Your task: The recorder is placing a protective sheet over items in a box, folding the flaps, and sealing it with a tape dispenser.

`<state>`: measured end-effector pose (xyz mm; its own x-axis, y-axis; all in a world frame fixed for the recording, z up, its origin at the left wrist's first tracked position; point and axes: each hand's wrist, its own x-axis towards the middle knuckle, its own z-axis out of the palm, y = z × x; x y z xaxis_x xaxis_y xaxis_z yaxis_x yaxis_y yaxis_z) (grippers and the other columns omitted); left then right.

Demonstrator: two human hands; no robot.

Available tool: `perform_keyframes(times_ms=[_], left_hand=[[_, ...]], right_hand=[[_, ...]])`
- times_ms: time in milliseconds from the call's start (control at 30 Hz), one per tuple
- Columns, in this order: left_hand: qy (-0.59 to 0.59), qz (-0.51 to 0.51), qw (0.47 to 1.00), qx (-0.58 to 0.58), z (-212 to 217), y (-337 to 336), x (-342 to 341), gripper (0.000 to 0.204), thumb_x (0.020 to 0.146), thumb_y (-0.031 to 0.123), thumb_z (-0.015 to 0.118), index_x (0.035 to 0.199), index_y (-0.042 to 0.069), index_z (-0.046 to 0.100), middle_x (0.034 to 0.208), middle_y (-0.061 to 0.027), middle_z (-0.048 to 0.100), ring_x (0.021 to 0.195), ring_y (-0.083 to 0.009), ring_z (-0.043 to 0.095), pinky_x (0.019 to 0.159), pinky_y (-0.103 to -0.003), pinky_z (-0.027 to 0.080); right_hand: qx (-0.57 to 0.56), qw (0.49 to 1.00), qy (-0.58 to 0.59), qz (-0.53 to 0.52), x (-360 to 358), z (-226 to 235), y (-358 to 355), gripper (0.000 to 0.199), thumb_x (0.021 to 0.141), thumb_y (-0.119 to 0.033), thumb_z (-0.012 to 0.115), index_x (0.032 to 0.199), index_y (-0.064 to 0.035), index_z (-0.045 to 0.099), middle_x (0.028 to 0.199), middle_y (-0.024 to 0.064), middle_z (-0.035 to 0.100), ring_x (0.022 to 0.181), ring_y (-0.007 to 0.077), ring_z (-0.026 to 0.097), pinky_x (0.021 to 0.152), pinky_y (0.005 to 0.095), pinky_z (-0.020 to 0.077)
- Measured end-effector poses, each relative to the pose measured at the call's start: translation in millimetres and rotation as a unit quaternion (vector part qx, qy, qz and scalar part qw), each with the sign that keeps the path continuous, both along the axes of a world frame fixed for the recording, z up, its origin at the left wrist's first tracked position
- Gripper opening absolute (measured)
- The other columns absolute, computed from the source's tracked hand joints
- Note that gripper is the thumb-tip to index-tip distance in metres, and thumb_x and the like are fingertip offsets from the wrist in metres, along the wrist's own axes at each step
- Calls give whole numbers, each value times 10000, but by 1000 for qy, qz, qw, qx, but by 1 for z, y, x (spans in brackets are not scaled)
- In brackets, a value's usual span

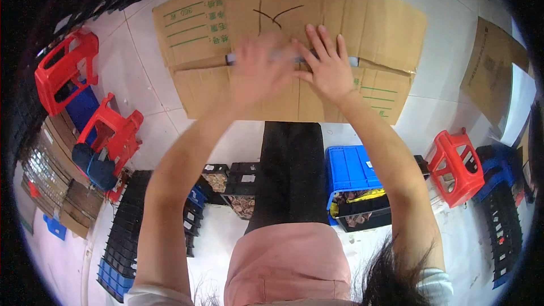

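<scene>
A large brown cardboard box [374, 28] lies in front of me, with green printed lines and dark pen strokes on its top. Its flaps meet along a seam that runs left to right, and a pale bluish-grey strip [353, 62] shows there; I cannot tell what it is. My right hand [330, 73] rests on the flaps right of the middle, fingers spread and nothing gripped. Over the seam to its left is my left hand [262, 71], smeared by motion, so its fingers cannot be made out.
Red plastic stools [68, 73] stand at the left, and another red stool [456, 167] at the right. A blue crate [352, 167] sits near my legs, beside black bins [242, 178]. Flattened cardboard [493, 71] leans at the far right. Black crates [127, 221] line the lower left.
</scene>
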<state>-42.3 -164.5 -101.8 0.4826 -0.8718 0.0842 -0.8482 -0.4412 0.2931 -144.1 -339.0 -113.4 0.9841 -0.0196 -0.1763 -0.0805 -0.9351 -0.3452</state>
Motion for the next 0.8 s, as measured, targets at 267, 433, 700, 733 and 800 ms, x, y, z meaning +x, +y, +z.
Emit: perform_keyframes(times_ms=[267,433,700,733,800], left_hand=[[102,39,977,181,-9,-156,105,676,763,650,502,1234,166,469,1238,-154,514,1131,-312,499,902,-557,354],[118,52,942,308,-8,-167,99,814,680,707,553,1255,141,448,1184,-145,567,1080,-312,546,866,-534,391],[111,63,960,251,4,-160,80,751,681,659,600,1143,71,535,1132,-150,589,1017,-327,568,842,-450,419],[94,78,962,243,3,-160,77,743,681,659,601,1127,68,546,1130,-149,589,1018,-329,565,848,-450,413],[57,76,970,224,6,-164,71,744,672,657,608,1117,65,541,1107,-146,587,1013,-329,548,866,-449,390]], right_hand=[[71,996,-44,-11,-4,-9,-2,664,748,-551,539,1334,-273,397,1451,36,281,1345,235,226,1068,496,194],[116,989,-84,-29,-6,-13,-7,676,731,-526,580,1321,-241,414,1438,30,303,1351,229,218,1074,498,181],[79,993,-36,-77,-6,17,-9,685,759,-535,552,1338,-204,393,1400,67,342,1344,231,225,1072,490,194],[57,994,-14,-94,-2,24,-14,689,763,-540,545,1336,-189,396,1392,71,352,1342,228,229,1072,488,194],[70,993,-60,-69,-3,10,-15,687,774,-546,530,1328,-159,408,1382,80,368,1335,226,246,1071,481,203]])
